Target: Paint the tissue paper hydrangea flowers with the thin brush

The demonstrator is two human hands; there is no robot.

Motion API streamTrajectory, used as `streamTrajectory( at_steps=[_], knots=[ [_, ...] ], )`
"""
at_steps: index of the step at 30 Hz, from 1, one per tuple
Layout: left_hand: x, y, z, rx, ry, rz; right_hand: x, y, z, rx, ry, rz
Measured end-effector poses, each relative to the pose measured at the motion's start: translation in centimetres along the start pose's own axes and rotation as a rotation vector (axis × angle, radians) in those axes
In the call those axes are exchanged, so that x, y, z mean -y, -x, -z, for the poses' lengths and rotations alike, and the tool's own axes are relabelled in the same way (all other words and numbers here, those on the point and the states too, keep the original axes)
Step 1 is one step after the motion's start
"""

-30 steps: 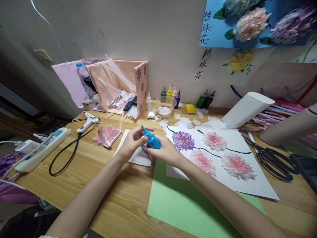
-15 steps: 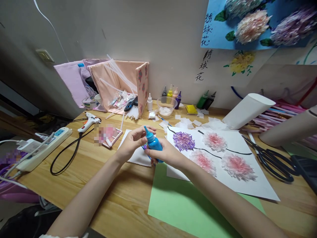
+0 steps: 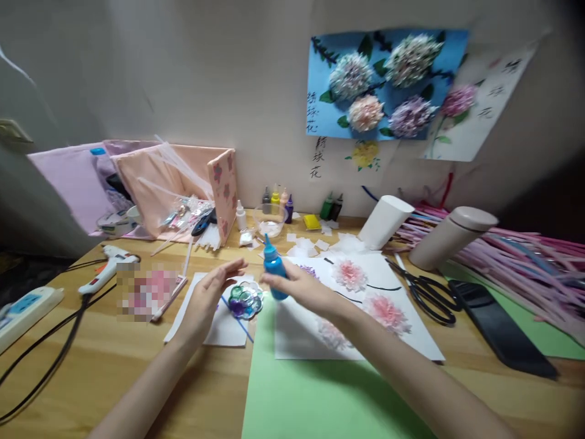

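Observation:
My right hand (image 3: 299,283) is wrapped round a blue squeeze bottle (image 3: 275,268), held upright with its pointed nozzle up. To its left, my left hand (image 3: 211,296) holds nothing, its fingers stretched out above a white sheet (image 3: 228,334). Between the two hands lies a flower-shaped paint palette (image 3: 247,299) with purple and green paint in its wells. A thin blue brush (image 3: 238,320) rests across the palette's edge. Under my right forearm is white paper (image 3: 292,341) bearing pink paper flowers (image 3: 350,275) and dark painted stems. Part of a purple flower shows behind my right hand.
A green sheet (image 3: 292,396) lies beneath the white paper. Black scissors (image 3: 427,292) and a dark phone (image 3: 500,329) are at right. At left sit a glue gun (image 3: 107,268) and a power strip (image 3: 27,314). Several paint bottles (image 3: 275,200) and a clear bowl (image 3: 269,222) stand along the wall.
My left hand has come away from the bottle's top and moved left, its fingers straightening. The bottle stays in my right hand. The palette now shows, and the view has swung right.

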State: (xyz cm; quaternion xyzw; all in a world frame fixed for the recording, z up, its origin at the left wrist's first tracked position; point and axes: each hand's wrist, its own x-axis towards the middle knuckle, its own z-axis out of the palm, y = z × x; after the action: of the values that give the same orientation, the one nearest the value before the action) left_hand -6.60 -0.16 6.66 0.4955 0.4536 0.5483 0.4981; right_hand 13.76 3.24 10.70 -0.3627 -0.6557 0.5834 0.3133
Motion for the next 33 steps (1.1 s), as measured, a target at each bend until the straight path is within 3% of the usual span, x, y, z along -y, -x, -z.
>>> streamTrajectory(
  at_steps=[3,5,8,11,19,26,31,33],
  knots=[
    [1.0,-0.3,0.2,-0.083,-0.068,0.057,-1.3,-1.2,7.0,-0.345,0.397,0.081],
    [1.6,-0.4,0.4,-0.074,-0.126,0.057,-2.5,-2.1,12.2,-0.59,0.704,0.051],
    [2.3,-0.4,0.7,-0.078,-0.205,0.04,-4.4,-3.4,18.3,-0.77,0.791,-0.028],
    [2.6,-0.4,0.8,-0.096,-0.235,0.021,-6.2,-4.8,21.4,-0.9,0.848,-0.13],
    [2.8,-1.0,1.5,-0.181,-0.275,-0.025,-10.1,-7.5,22.3,-1.004,0.925,-0.342],
    [2.9,-1.4,1.6,-0.205,-0.383,-0.081,-9.5,-6.2,22.3,-0.922,0.966,-0.453],
    [2.2,-1.3,1.4,-0.123,-0.593,-0.132,-7.9,-2.9,18.5,-0.826,1.016,-0.378],
    [1.8,-1.3,1.5,-0.09,-0.693,-0.143,-7.1,-0.4,15.5,-0.785,1.069,-0.182]
  ],
)
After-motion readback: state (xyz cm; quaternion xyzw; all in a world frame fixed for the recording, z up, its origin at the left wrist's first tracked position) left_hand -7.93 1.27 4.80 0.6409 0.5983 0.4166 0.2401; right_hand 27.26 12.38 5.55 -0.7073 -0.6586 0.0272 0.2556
